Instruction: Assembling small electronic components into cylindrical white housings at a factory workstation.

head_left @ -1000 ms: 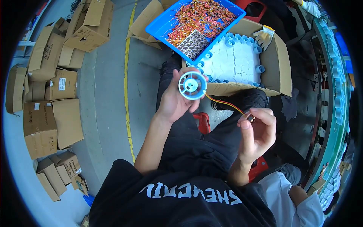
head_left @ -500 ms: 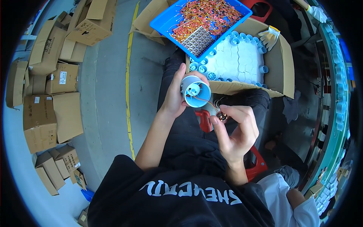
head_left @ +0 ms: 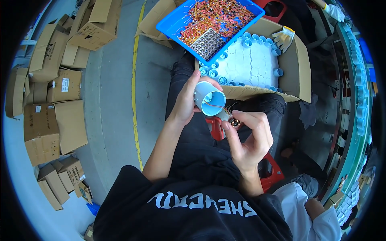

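Observation:
My left hand (head_left: 185, 99) is wrapped round a light-blue plastic cylindrical housing (head_left: 202, 94), its open mouth tilted toward my right hand. Inside the housing a pale hub shows deep down. Thin orange wires (head_left: 217, 106) run out of its mouth to a small motor stator (head_left: 235, 122) with copper windings. My right hand (head_left: 254, 138) pinches that stator between thumb and index finger, just right of and below the mouth.
A blue tray (head_left: 171, 37) of wired parts rests on a cardboard box (head_left: 295, 72) holding light-blue housings and a work glove (head_left: 284, 38). Cartons (head_left: 42, 128) stand at left. A conveyor (head_left: 349, 120) with more housings runs along the right. Someone's sleeve (head_left: 291, 205) is at lower right.
The housing has tipped, its mouth turning lower toward my right hand, so the hub inside shows less. My right hand still pinches the stator.

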{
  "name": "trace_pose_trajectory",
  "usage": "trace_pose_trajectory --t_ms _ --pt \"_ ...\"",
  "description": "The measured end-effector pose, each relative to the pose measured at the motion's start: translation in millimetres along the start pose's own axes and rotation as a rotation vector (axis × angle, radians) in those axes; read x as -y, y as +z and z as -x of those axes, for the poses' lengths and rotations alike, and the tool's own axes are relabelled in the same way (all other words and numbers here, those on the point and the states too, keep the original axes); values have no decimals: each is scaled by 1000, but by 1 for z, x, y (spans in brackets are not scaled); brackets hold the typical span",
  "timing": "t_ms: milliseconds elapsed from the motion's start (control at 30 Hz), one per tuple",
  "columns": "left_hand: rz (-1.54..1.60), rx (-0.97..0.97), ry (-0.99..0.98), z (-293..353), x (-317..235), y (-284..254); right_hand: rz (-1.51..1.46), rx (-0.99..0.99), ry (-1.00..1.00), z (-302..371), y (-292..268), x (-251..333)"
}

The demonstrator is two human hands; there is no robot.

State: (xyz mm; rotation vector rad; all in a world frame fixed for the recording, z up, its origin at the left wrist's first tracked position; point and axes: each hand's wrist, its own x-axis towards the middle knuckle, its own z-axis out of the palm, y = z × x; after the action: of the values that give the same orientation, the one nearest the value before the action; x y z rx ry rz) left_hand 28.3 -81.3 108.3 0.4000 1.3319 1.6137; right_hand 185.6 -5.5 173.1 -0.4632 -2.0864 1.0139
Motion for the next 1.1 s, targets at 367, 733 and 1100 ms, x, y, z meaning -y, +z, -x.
trace_pose_trajectory --t_ms 367,733,1100 --pt "-55 9 -34 3 -7 -2 -14 6 -21 1 3 1" --pt "29 -99 5 -4 12 -4 -110 100 87 2 2 -7" --pt "205 -126 -15 -5 18 8 15 130 301 10 16 -14"
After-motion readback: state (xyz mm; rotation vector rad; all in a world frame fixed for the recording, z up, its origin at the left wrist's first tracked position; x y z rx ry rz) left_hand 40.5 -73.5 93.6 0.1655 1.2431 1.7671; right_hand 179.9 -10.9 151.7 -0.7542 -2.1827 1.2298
